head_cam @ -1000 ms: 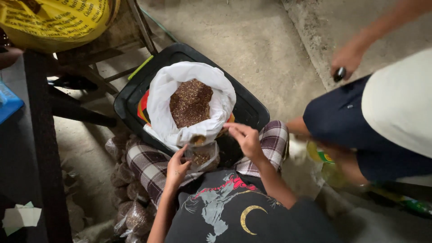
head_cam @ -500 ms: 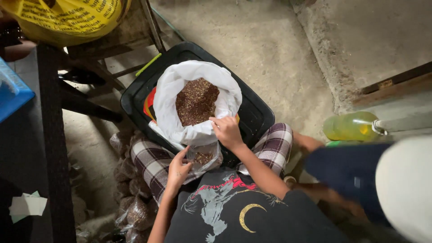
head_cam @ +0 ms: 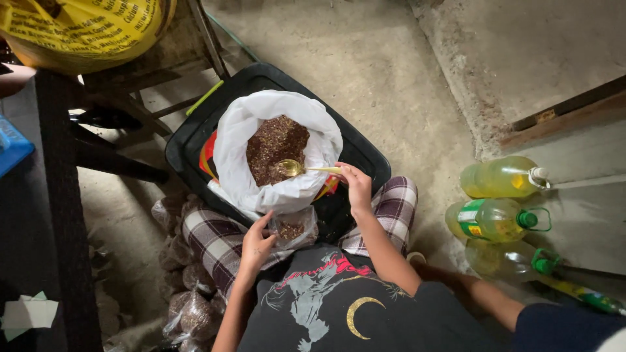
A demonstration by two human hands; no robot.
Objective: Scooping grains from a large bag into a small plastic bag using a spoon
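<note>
Spoon [head_cam: 293, 168] — pinched in your right hand [head_cam: 357, 187], handle pointing right, bowl over the grain; small bag [head_cam: 291, 229], held by your left hand [head_cam: 256, 244], lies below.

Yellow printed sack [head_cam: 85, 29] top left; green-labelled bottle [head_cam: 492, 220] right.

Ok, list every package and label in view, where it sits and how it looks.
Yellow sack: top left, bulging, dark print.
White bag: in the black bin, open, brown grain.
Small clear bag: by the left hand.
Filled clear bags: bottom left, on the floor.
Oil bottles: right, yellowish, one green-labelled.
</note>
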